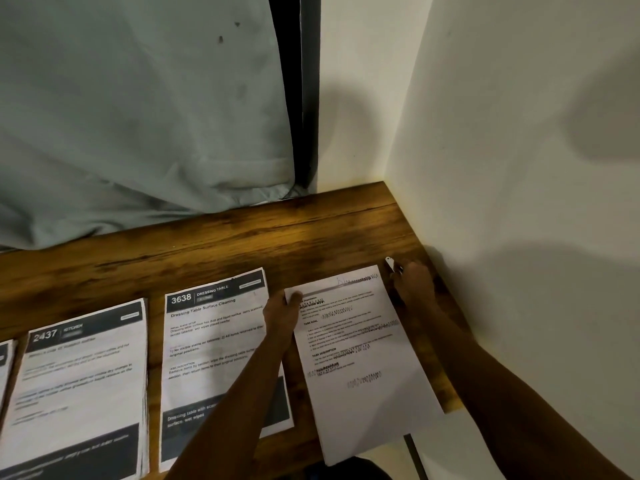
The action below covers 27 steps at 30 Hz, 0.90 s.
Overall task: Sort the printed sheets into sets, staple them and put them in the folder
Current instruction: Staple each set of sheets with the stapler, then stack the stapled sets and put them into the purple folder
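I count four white printed sheet piles (79, 382) on the brown wooden surface (242, 244) (the leftmost barely in view), my left hand (281, 311) pinching the rightmost pile (363, 358) at its top-left corner, my right hand (415, 284) gripping a small white-tipped tool (389, 261) beside its top-right corner.

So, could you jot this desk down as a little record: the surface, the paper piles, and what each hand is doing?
surface: wooden table in a corner of white walls
behind: grey cloth hanging down to the table
piles: pile headed 2437; pile headed 3638; rightmost set, lying tilted
left hand: pinches the rightmost set's top left corner
right hand: grips a small white-tipped tool by the set's top right corner; possibly a stapler, too small to tell
folder: not in view
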Each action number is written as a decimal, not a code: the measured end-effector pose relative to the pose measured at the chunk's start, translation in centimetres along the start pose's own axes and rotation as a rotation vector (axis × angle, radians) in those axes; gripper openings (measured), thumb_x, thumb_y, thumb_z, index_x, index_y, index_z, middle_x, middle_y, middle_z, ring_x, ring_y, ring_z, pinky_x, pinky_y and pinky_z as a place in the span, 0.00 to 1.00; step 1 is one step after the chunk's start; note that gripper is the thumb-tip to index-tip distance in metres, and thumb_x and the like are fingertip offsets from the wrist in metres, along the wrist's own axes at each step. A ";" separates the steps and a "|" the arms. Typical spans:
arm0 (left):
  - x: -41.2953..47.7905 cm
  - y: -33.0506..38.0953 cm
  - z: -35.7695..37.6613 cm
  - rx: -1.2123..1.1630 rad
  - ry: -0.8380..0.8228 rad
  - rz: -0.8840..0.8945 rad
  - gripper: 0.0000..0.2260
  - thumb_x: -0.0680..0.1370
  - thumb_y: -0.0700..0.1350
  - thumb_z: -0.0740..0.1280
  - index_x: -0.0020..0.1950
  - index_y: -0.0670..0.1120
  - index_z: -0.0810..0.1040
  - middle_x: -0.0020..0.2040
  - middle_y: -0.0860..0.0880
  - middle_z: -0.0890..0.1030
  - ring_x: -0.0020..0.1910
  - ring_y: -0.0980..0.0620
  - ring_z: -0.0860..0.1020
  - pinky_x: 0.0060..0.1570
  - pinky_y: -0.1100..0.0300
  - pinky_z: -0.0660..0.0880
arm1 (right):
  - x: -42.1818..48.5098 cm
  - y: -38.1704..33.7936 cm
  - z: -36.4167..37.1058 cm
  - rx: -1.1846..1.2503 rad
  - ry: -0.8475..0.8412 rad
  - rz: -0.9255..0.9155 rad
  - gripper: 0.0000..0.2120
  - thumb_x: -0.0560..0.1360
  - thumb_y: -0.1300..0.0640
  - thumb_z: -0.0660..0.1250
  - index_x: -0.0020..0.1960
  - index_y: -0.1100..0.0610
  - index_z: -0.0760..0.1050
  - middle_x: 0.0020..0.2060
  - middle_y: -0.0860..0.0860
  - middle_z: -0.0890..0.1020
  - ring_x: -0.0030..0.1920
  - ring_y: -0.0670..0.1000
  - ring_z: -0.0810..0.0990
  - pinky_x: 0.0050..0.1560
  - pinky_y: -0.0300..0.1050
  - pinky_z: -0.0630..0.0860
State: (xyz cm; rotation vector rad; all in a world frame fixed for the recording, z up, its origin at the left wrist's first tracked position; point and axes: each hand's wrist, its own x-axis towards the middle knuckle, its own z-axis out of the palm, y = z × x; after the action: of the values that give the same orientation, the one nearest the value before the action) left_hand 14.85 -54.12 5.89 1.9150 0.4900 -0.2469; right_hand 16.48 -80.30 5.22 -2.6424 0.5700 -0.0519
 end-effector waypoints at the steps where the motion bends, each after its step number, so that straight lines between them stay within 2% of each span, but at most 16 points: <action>1: 0.0 0.1 0.0 -0.007 0.001 0.001 0.07 0.80 0.46 0.64 0.52 0.43 0.76 0.51 0.44 0.80 0.46 0.52 0.76 0.43 0.60 0.71 | -0.1 0.0 0.0 -0.019 -0.005 -0.010 0.10 0.78 0.56 0.65 0.56 0.59 0.77 0.49 0.57 0.81 0.48 0.55 0.79 0.49 0.51 0.80; 4: 0.1 0.6 -0.1 -0.016 0.003 0.016 0.08 0.80 0.46 0.65 0.54 0.42 0.77 0.52 0.45 0.80 0.45 0.53 0.76 0.36 0.66 0.69 | -1.1 -0.8 -0.6 -0.127 0.026 -0.031 0.16 0.78 0.53 0.63 0.64 0.57 0.73 0.59 0.59 0.76 0.59 0.59 0.73 0.60 0.51 0.72; 6: 0.3 1.0 -0.4 -0.011 0.001 0.035 0.10 0.79 0.46 0.65 0.56 0.42 0.77 0.52 0.44 0.81 0.46 0.52 0.77 0.37 0.66 0.70 | -2.8 -1.8 -1.1 -0.097 0.075 -0.071 0.20 0.79 0.53 0.61 0.69 0.58 0.69 0.64 0.60 0.71 0.65 0.59 0.68 0.64 0.52 0.67; 8: 0.5 1.5 -0.7 -0.035 0.000 0.057 0.10 0.79 0.45 0.66 0.57 0.42 0.77 0.54 0.43 0.81 0.51 0.48 0.79 0.44 0.61 0.74 | -5.1 -2.9 -1.1 0.000 0.049 -0.171 0.22 0.80 0.52 0.59 0.73 0.58 0.65 0.69 0.60 0.67 0.70 0.58 0.64 0.68 0.51 0.64; 10: 0.6 1.6 -1.1 -0.086 -0.018 0.095 0.14 0.78 0.43 0.67 0.63 0.43 0.75 0.58 0.43 0.80 0.56 0.46 0.79 0.52 0.56 0.76 | -7.6 -3.5 -0.3 -0.005 -0.072 -0.289 0.26 0.80 0.49 0.59 0.76 0.54 0.59 0.76 0.56 0.58 0.76 0.57 0.55 0.73 0.50 0.56; 12: 0.5 1.6 -1.5 -0.099 -0.038 0.143 0.19 0.78 0.43 0.67 0.69 0.44 0.71 0.62 0.44 0.77 0.61 0.46 0.76 0.57 0.54 0.75 | -9.6 -3.7 1.0 -0.057 -0.208 -0.376 0.31 0.79 0.42 0.57 0.77 0.51 0.52 0.77 0.53 0.50 0.77 0.54 0.46 0.75 0.50 0.48; 14: 0.2 1.5 -2.1 -0.104 -0.064 0.203 0.22 0.79 0.43 0.66 0.72 0.44 0.67 0.66 0.44 0.75 0.65 0.47 0.74 0.61 0.55 0.73 | -10.8 -3.4 2.4 -0.114 -0.275 -0.446 0.36 0.75 0.33 0.48 0.77 0.48 0.45 0.77 0.52 0.44 0.76 0.52 0.40 0.76 0.51 0.42; 16: -0.4 1.1 -2.8 -0.033 -0.070 0.289 0.23 0.79 0.44 0.66 0.72 0.43 0.66 0.68 0.44 0.73 0.67 0.47 0.72 0.62 0.57 0.71 | -11.1 -3.2 3.4 -0.161 -0.294 -0.457 0.38 0.71 0.31 0.39 0.77 0.46 0.41 0.77 0.53 0.42 0.76 0.53 0.38 0.74 0.49 0.37; 18: -1.0 0.1 -3.9 0.107 -0.023 0.397 0.22 0.79 0.46 0.65 0.71 0.43 0.68 0.69 0.44 0.73 0.67 0.46 0.72 0.61 0.57 0.70 | -10.8 -3.1 4.0 -0.189 -0.289 -0.438 0.37 0.71 0.32 0.36 0.76 0.46 0.39 0.78 0.55 0.43 0.77 0.54 0.39 0.73 0.48 0.35; 22: -1.4 -3.6 -7.1 0.425 0.079 0.538 0.24 0.79 0.52 0.64 0.72 0.43 0.67 0.73 0.43 0.68 0.73 0.44 0.65 0.70 0.45 0.65 | -10.4 -3.5 4.4 -0.209 -0.268 -0.439 0.38 0.72 0.34 0.34 0.78 0.49 0.42 0.77 0.57 0.45 0.77 0.55 0.41 0.73 0.50 0.35; 24: -1.6 -5.7 -8.9 0.561 0.118 0.566 0.27 0.79 0.57 0.62 0.73 0.43 0.66 0.74 0.42 0.65 0.75 0.42 0.61 0.73 0.42 0.59 | -10.2 -3.7 4.6 -0.207 -0.262 -0.432 0.38 0.72 0.34 0.33 0.78 0.50 0.43 0.77 0.56 0.45 0.77 0.55 0.40 0.73 0.51 0.35; 27: -2.0 -8.0 -11.3 0.680 0.105 0.565 0.35 0.76 0.66 0.51 0.75 0.44 0.63 0.76 0.41 0.60 0.77 0.41 0.54 0.73 0.45 0.47 | -10.2 -4.0 5.0 -0.173 -0.231 -0.430 0.36 0.73 0.36 0.35 0.78 0.49 0.43 0.78 0.56 0.45 0.76 0.52 0.39 0.73 0.50 0.34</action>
State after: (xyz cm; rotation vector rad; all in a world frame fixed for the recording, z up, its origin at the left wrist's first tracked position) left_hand 8.82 -41.63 4.39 2.6466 -0.1116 0.0762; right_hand 9.32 -70.89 2.91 -2.8380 -0.0774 0.1787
